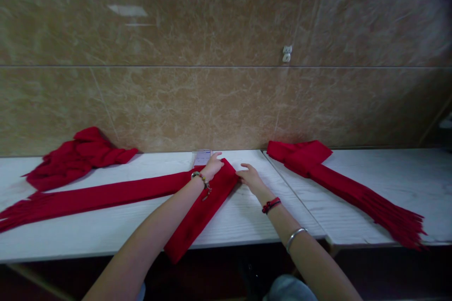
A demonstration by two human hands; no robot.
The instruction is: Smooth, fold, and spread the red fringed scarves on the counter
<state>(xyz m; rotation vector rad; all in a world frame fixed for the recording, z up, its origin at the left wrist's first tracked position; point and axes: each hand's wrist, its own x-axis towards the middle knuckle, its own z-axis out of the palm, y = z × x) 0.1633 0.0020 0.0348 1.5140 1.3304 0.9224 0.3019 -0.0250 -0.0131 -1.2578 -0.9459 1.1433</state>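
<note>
One red scarf (203, 214) lies folded on the white table (254, 225), its near end past the front edge. My left hand (213, 166) rests at the fold, digits apart. My right hand (251, 178) meets the scarf's right edge; whether those fingers pinch cloth, I can't tell.

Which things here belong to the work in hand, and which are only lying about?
In hand:
middle red scarf
left hand, at its upper end
right hand, at its edge

Apparently lying about:
crumpled red cloth
far-right scarf
small card by the wall
</note>
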